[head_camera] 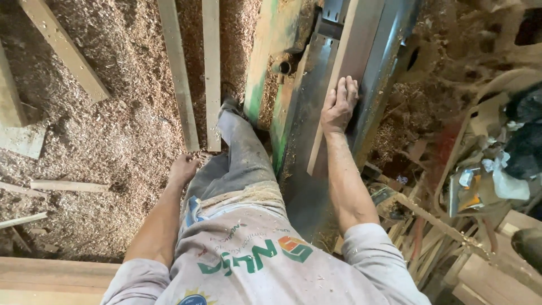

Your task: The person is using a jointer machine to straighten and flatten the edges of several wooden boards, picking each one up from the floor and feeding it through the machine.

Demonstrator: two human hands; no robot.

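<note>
My right hand [339,105] lies flat, palm down, on a long pale wooden board [354,51] that rests lengthwise on the dark metal bed of a woodworking machine [305,113]. The board runs away from me toward the top of the view. My left hand [183,168] hangs at my side above the sawdust floor, fingers curled, close to the near end of a thin wooden strip [180,73]. Whether it touches that strip cannot be told. My grey trousers and light shirt fill the lower middle.
Thick sawdust [124,124] covers the floor on the left, with several loose wooden strips [212,68] and planks [65,48] lying on it. A plank [51,277] lies at the bottom left. Wood scraps and clutter [480,186] pile up on the right.
</note>
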